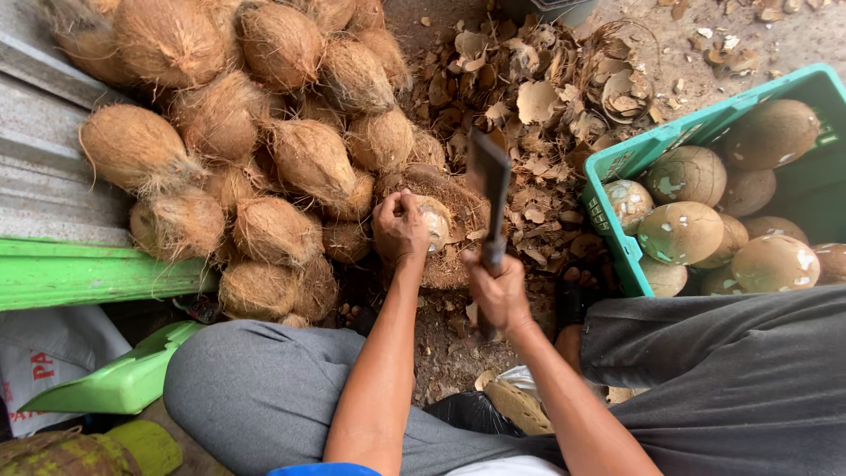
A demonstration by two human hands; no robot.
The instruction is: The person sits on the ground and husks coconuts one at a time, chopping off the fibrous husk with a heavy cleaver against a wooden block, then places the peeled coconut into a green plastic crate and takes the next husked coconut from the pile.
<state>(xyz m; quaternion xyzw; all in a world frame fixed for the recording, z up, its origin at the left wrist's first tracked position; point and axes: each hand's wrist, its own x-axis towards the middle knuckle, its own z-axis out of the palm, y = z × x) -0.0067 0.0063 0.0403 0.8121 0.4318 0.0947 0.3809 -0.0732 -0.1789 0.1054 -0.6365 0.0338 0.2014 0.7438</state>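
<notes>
Half-peeled coconut (434,222) held on a low stump covered in husk bits, right in front of the knees. Left hand (400,227) wrapped tight round its near side, fingers curled over the top. Right hand (499,293) closed hard on the handle of a big cleaver (488,181), blade raised just beside the coconut, on the crate side of it.

Could go badly: blade and left fingers very close together. A chop a bit off line, or a nut rolling on the loose husk, likely to bring the sharp edge onto the thumb or knuckles. Round, smooth shell, so an easy slip. A glancing hit might also send the blade down toward the bare toes (583,280) showing near the crate corner.

Not much open room. Heap of brown hairy coconuts (264,141) packed close on the far side of the held coconut from the crate. Green crate (627,256) of peeled nuts close on the cleaver side, its hard rim in the way of a wide swing. Pile of shell scraps (546,97) beyond the coconut. Grey-trousered knees (264,379) hemming in the near side. Clear path only straight up and down.
</notes>
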